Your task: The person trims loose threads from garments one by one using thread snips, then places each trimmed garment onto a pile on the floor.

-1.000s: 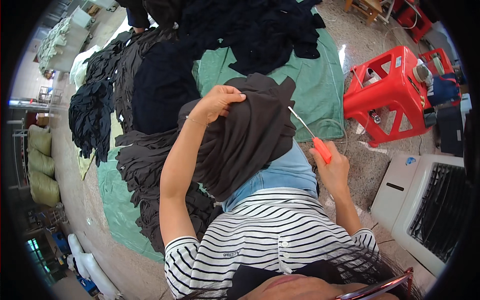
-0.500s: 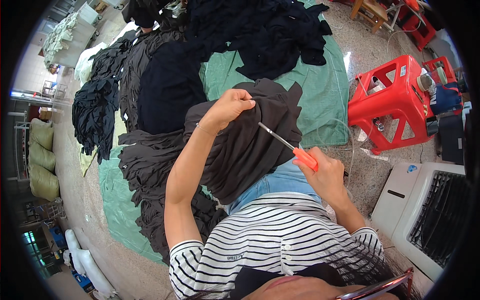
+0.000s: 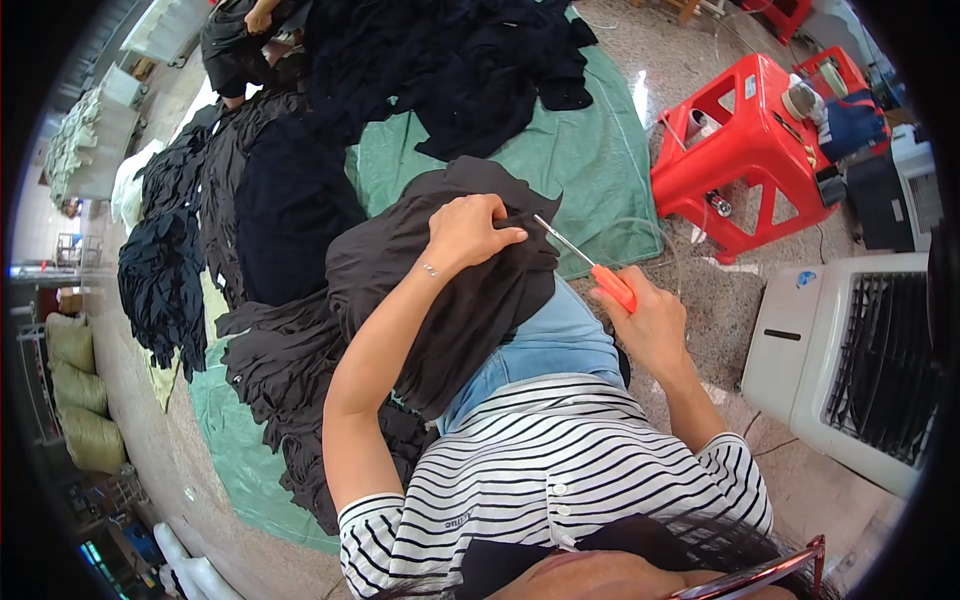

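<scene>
We note left hand (image 3: 467,232) nearly closed, pinching dark cloth (image 3: 440,300); right hand (image 3: 645,320) wrapped round orange-handled tool (image 3: 604,278) (metal tip (image 3: 541,222) near left hand).

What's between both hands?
In the head view, the metal shaft of the orange-handled tool in the right hand, then dark cloth by the left hand.

bright, flr (image 3: 700,105) glare, edge distort.

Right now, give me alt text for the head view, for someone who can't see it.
A person's right hand points an orange-handled tool toward dark fabric on their lap, which their left hand holds. Ahead, dark garments lie on a green sheet; a red stool stands to the right.
</scene>
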A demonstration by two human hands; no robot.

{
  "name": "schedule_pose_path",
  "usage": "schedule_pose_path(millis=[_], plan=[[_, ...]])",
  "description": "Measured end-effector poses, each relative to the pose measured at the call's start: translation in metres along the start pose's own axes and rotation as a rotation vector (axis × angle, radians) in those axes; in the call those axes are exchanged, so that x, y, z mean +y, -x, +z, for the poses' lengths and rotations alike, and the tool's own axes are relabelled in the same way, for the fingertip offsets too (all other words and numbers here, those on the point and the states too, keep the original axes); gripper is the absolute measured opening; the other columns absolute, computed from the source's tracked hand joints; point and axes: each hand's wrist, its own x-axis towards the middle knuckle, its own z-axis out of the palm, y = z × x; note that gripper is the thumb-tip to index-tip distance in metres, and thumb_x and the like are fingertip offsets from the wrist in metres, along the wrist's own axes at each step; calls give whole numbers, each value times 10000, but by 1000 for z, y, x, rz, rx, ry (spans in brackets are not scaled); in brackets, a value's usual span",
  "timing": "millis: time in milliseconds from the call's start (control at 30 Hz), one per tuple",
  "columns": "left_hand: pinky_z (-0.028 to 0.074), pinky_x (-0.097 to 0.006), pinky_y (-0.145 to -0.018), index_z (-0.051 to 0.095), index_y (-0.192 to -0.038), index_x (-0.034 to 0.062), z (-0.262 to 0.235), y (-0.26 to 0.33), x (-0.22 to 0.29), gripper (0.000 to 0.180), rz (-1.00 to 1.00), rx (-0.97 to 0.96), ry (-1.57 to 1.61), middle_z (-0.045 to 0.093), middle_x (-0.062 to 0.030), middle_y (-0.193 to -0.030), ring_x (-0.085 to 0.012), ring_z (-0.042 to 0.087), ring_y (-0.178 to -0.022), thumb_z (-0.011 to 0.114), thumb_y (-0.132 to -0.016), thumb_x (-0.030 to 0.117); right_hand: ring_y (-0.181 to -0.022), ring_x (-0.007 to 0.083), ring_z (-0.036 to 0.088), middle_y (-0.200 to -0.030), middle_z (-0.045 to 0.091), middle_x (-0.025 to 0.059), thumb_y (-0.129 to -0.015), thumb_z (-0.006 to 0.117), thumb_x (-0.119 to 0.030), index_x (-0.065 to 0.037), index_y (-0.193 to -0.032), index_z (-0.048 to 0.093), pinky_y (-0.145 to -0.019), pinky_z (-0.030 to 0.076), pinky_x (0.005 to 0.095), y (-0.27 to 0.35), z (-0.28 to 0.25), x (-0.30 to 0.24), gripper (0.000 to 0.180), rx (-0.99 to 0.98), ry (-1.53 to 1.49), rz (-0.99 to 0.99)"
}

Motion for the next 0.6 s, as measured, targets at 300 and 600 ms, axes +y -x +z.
schedule_pose_path(millis=[300, 600], plan=[[493, -230, -745, 697, -994, -77, 35, -23, -24, 199, 50, -122, 708, 693, -27, -871, -95, 620, -799, 661, -817, 6, -637, 380, 670, -765, 694, 139, -892, 715, -407, -83, -903, 583, -530, 492, 470, 8, -7, 8, 351, -30, 30, 47], [506, -215, -702, 707, -936, -39, 48, -9, -21, 132, -17, -13, 1116, 694, -6, -855, -65, 614, -747, 729, -806, -41, -632, 405, 651, -653, 643, 166, -882, 734, -404, -89, -890, 590, -532, 482, 473, 6, -5, 5, 346, -37, -45, 21]])
